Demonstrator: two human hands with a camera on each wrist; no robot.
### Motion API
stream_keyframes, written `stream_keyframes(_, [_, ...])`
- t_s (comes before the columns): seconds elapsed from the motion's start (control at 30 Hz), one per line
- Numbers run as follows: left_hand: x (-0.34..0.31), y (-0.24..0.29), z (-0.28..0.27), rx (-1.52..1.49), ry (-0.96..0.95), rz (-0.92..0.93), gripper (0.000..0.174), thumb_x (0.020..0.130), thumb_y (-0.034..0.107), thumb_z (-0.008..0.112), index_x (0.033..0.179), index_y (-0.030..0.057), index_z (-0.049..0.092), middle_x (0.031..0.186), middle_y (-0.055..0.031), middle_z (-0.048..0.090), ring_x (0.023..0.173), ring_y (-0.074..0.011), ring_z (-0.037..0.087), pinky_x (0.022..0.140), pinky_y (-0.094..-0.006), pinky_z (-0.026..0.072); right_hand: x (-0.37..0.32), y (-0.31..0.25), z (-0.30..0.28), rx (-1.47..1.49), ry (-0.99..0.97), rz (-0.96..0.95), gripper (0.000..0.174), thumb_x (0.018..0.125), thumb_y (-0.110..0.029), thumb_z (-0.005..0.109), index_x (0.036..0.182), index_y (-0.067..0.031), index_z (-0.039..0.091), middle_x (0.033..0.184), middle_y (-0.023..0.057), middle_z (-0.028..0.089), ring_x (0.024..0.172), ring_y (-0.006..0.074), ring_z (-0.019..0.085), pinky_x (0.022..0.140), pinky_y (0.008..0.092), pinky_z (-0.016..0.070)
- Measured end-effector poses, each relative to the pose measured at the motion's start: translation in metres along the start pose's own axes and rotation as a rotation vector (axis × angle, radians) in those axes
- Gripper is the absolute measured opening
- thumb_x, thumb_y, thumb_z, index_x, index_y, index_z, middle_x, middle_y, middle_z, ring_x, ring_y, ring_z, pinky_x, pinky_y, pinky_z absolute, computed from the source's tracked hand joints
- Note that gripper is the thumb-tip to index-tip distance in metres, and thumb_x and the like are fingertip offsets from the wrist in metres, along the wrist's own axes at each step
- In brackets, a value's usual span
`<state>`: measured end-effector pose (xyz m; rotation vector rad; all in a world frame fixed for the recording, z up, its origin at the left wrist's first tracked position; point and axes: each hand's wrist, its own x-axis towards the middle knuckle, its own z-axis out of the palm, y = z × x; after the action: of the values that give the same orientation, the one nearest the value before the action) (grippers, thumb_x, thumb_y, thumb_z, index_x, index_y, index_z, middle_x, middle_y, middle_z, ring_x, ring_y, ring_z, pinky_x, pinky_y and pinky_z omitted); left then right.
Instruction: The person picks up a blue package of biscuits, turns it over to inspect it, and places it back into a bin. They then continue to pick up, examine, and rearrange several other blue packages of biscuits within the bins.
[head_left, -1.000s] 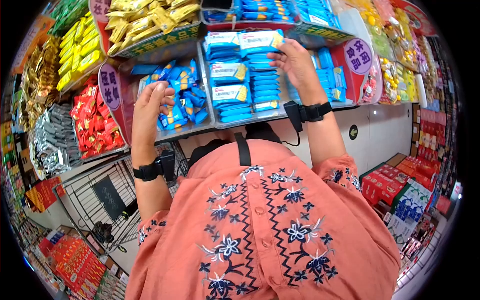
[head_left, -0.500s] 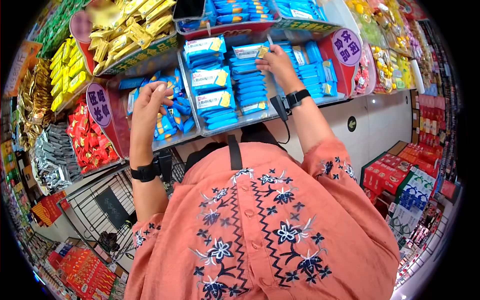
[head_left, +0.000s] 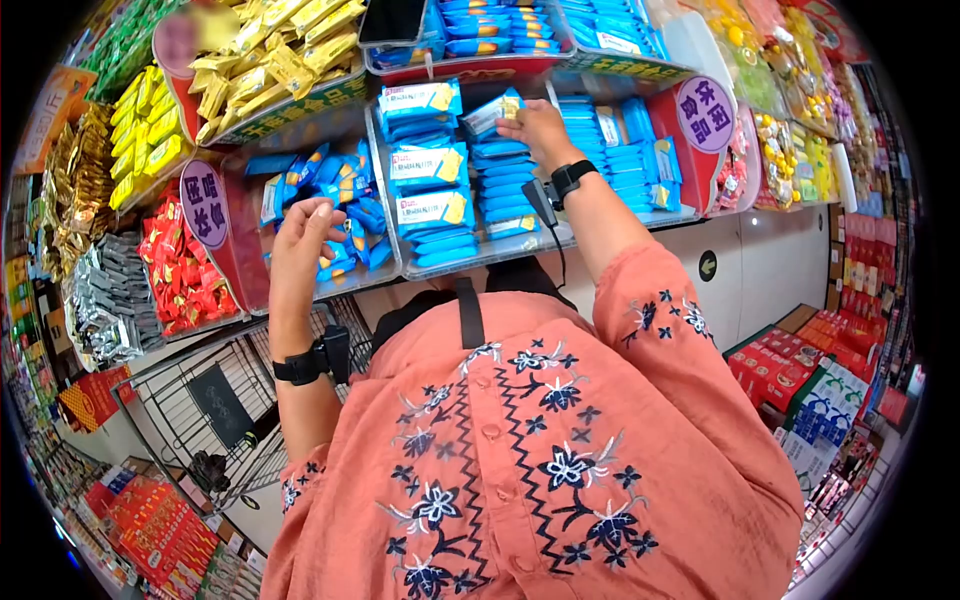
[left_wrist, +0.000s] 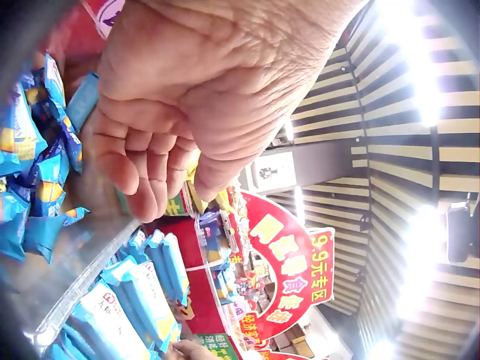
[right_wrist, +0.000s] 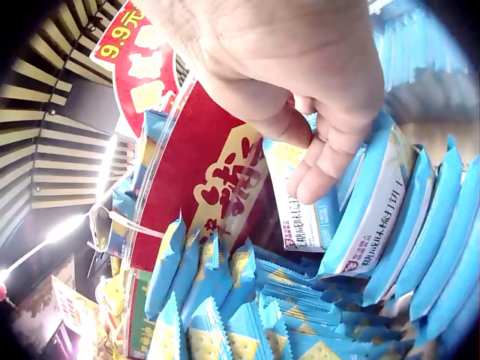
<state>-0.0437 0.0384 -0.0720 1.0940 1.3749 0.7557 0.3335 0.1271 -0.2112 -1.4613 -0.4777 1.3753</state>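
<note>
My right hand (head_left: 541, 134) pinches the right end of a blue biscuit packet (head_left: 490, 113) on top of a stacked row in the middle bin. In the right wrist view thumb and fingers grip this packet (right_wrist: 304, 225), with white label and yellow biscuit print, against the other packets in the row. The packet lies tilted, its right end higher. My left hand (head_left: 300, 240) hangs loosely curled over the neighbouring bin of small blue packets (head_left: 345, 180). Nothing shows between its fingers in the left wrist view, where small packets (left_wrist: 49, 172) lie beside it.
A clear divider (head_left: 388, 200) separates the two bins. Red packets (head_left: 180, 265) and gold bars (head_left: 275, 70) fill bins to the left and behind. A dark phone-like slab (head_left: 393, 20) lies at the back. A wire cart (head_left: 170, 400) stands at lower left.
The top packet, flat at first, now sits tilted with its right end in my right hand's fingers. That hand has moved left and a little nearer my body. My left hand stays almost still.
</note>
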Motion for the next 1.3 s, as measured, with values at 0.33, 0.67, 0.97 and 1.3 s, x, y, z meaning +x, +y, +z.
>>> stream_keyframes(0.33, [0.018,-0.048,-0.073,0.066,0.173,-0.007,0.038,0.097,0.035,0.06,0.118,0.0026,0.06,0.1,-0.0083,0.069,0.082,-0.0137,0.064,0.066,-0.0249,0.047,-0.002,-0.002,-0.001,-0.495,0.036,-0.195,0.05,0.091,-0.008,0.055,0.136,0.0056,0.038,0.114,0.0224,0.059,0.08,0.0273,0.072,0.059,0.0322,0.0604])
stream_keyframes(0.67, [0.062,-0.117,-0.145,0.973,0.159,0.061,0.028,0.086,0.014,0.056,0.109,0.0007,0.065,0.105,-0.0257,0.066,0.102,-0.0405,0.064,0.089,-0.0481,0.0489,-0.117,-0.062,0.059,-0.368,-0.208,-0.277,0.035,0.095,-0.014,0.055,0.124,0.0046,0.052,0.11,0.0175,0.065,0.087,0.021,0.069,0.071,0.0298,0.0571])
stream_keyframes(0.97, [0.054,-0.135,-0.136,1.057,-0.052,0.174,0.03,0.077,0.005,0.062,0.107,0.0098,0.068,0.117,-0.0168,0.062,0.116,-0.036,0.056,0.097,-0.0438,0.0464,-0.145,-0.046,0.102,-0.358,-0.39,-0.22,0.031,0.097,-0.019,0.053,0.119,0.0024,0.056,0.103,0.0144,0.067,0.083,0.0178,0.068,0.069,0.0279,0.0555])
stream_keyframes(1.3, [0.043,-0.143,-0.133,1.149,-0.048,0.264,0.021,0.082,0.013,0.066,0.102,0.0178,0.068,0.109,-0.0092,0.06,0.113,-0.031,0.055,0.086,-0.0497,0.0469,-0.155,-0.029,0.127,-0.41,-0.511,-0.16,0.026,0.098,-0.018,0.053,0.117,0.0007,0.058,0.101,0.012,0.067,0.081,0.0152,0.067,0.069,0.0259,0.0548])
